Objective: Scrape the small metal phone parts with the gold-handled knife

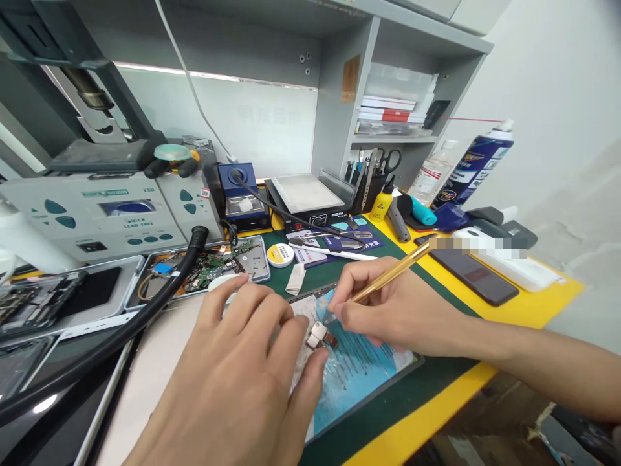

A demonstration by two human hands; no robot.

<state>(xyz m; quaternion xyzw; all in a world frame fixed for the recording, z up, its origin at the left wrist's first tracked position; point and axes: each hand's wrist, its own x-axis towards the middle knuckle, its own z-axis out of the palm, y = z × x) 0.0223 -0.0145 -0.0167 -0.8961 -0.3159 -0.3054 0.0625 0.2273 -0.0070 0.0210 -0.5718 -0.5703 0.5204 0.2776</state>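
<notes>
The small metal part lies on the blue work mat, between the hands. The left hand is spread flat, one fingertip seemingly pinning the part so it cannot slide. The right hand grips a gold tool pen-fashion for fine control, its tip at the part.

From here I read the tool as gold and the small part as silvery, perhaps with a brown tab. The sheet is light blue with dark print lines, the mat dark green, the bench top yellow, the hose black.
</notes>
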